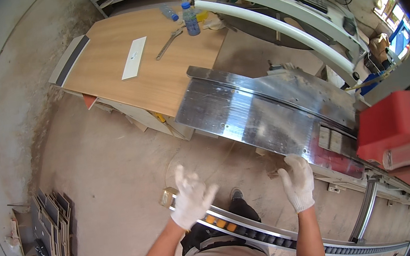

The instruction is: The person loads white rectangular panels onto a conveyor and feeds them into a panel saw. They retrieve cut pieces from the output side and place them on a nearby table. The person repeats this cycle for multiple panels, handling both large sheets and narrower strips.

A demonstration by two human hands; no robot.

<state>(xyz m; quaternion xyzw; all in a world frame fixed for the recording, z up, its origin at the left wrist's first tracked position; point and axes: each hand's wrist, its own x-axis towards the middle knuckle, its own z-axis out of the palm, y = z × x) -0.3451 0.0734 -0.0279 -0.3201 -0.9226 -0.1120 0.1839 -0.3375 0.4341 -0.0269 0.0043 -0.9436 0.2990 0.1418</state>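
Observation:
My left hand [192, 198], in a white knit glove, hovers over a curved roller rail [254, 233] that crosses in front of my body. Its fingers are apart and nothing shows in them. At the front edge of a shiny metal machine table [245, 114] is my right hand [299, 183], gloved the same way. The thumb stands off from its slightly bent fingers, and I see nothing held; whether the fingertips touch the metal edge I cannot tell. A small brown block [168, 197] sits at the rail's left end, beside my left wrist.
A red machine housing [393, 125] stands at the right. The wooden table [96, 64] ahead bears a white panel [134, 58], an adjustable wrench [169, 44] and two plastic bottles [190, 20]. Flat boards [53, 243] lean by the left wall. A white tubular frame [273, 19] arches beyond the metal table.

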